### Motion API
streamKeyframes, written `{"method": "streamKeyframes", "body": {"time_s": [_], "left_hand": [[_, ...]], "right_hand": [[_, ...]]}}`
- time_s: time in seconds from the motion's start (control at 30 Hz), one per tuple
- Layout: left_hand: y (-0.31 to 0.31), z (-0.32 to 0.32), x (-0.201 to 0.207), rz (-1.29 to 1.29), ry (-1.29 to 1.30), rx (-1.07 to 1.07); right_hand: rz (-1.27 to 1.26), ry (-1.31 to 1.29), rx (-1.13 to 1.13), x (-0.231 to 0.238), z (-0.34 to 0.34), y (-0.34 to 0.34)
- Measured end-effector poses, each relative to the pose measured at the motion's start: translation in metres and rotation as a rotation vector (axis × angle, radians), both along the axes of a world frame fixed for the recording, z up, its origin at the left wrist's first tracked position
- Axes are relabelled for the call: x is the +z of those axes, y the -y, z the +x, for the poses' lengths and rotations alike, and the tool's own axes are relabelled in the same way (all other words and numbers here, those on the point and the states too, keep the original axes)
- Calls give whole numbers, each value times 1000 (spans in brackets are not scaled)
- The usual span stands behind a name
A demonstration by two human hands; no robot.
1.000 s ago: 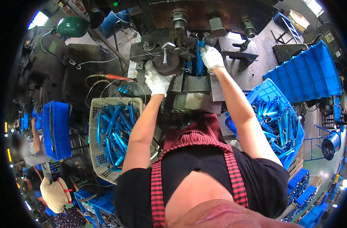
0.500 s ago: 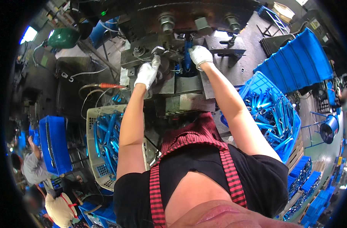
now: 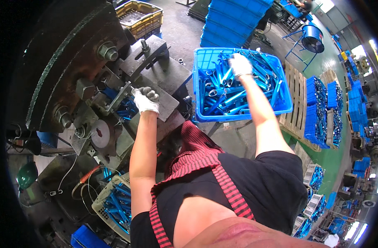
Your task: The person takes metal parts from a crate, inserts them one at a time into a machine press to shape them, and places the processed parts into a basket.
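Observation:
My left hand (image 3: pixel 146 100), in a white glove, is closed at the press, its fingers curled round the end of a slim metal bar tool (image 3: pixel 119 97). The bar lies across the die area, with some blue metal pieces (image 3: pixel 126 110) under and beside it. Out to the right, my white-gloved right hand (image 3: pixel 241 65) reaches into a blue plastic crate (image 3: pixel 200 108) heaped with shiny blue metal tubes (image 3: pixel 232 99). Its fingertips are down among the tubes and slightly blurred, so whether they grip one cannot be made out.
The dark press (image 3: pixel 69 53) with large bolts fills the upper left. A cream basket (image 3: pixel 99 206) of blue tubes stands at lower left. Beyond the blue crate are stacked blue crates (image 3: pixel 230 25), a yellow basket (image 3: pixel 141 25), a wooden pallet (image 3: pixel 294 99) and a fan (image 3: pixel 312 39).
The view has turned right. My right hand has left the blue tube at the press and moved into the blue crate. My left hand stays at the press with the bar tool.

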State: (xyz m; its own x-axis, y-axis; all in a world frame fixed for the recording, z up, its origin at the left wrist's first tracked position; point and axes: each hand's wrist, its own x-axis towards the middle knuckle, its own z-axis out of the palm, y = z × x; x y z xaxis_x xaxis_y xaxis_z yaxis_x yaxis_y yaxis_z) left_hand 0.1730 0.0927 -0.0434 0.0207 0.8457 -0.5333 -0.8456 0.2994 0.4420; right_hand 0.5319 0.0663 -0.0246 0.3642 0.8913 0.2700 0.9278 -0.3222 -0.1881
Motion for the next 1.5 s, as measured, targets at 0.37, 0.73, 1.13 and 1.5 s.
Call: {"method": "streamKeyframes", "body": {"time_s": [0.37, 0.73, 1.13, 1.5], "left_hand": [[10, -13, -5, -13, -93, -90], [8, -9, 3, -71, 24, -41], [53, -58, -38, -34, -505, 81], [80, -72, -23, 165, -846, 41]], "right_hand": [[-402, -24, -566, -8, 163, 14], [-413, 216, -175, -29, 215, 24], [149, 87, 610, 69, -68, 0], [76, -591, 964, 35, -330, -36]]}}
